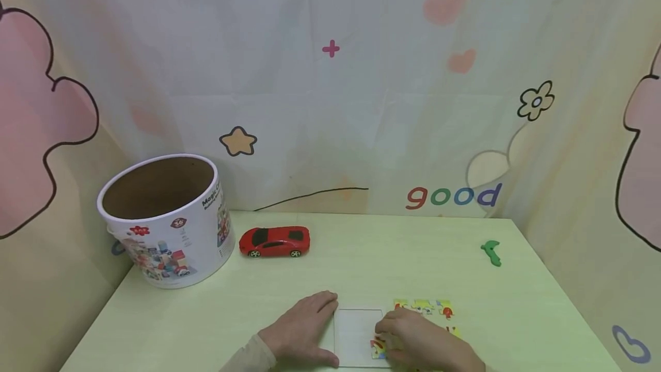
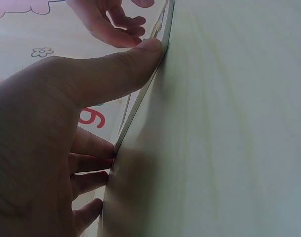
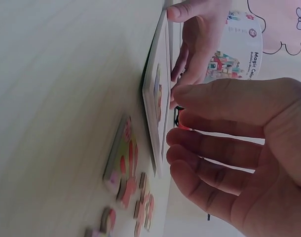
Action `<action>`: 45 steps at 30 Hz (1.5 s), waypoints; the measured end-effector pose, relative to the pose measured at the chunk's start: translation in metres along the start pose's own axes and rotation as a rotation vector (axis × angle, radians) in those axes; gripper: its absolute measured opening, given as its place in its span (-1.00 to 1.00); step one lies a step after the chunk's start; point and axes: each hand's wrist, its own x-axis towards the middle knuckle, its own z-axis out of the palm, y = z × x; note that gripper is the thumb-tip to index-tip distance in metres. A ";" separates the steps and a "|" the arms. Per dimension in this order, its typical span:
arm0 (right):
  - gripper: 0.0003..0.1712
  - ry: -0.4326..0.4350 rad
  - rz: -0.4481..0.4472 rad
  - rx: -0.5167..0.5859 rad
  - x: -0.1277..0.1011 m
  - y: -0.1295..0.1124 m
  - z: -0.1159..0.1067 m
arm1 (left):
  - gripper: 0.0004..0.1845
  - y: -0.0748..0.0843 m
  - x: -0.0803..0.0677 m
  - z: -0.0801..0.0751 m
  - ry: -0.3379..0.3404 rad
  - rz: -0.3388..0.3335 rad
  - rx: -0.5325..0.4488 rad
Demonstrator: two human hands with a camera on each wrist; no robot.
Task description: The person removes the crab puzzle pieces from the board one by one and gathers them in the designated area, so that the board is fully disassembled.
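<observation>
At the near edge of the pale green table, a person works over a flat white puzzle tray. The left hand lies flat at the tray's 9 o'clock side, fingers straight and thumb pressed along its edge, which looks meant to keep the thin board from sliding; nothing is gripped, and the left wrist view shows the thumb bearing against the tray's rim. The right hand sits at the tray's 3 o'clock side with its fingers bent down over 1 colourful puzzle piece lying in the tray's near right corner; whether it pinches that piece or only touches it cannot be told, since the fingers hide the contact. More loose puzzle pieces lie just beside the tray at about 2 o'clock, within easy reach of that hand. Farther back, a red toy car stands at about 11 o'clock, an open round toy tub sits at 10 o'clock, and a small green toy rests well apart at 1 o'clock.
</observation>
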 end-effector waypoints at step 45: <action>-0.82 -0.112 0.018 -0.050 0.020 -0.014 0.006 | 0.14 -0.002 0.000 0.001 0.016 0.015 -0.002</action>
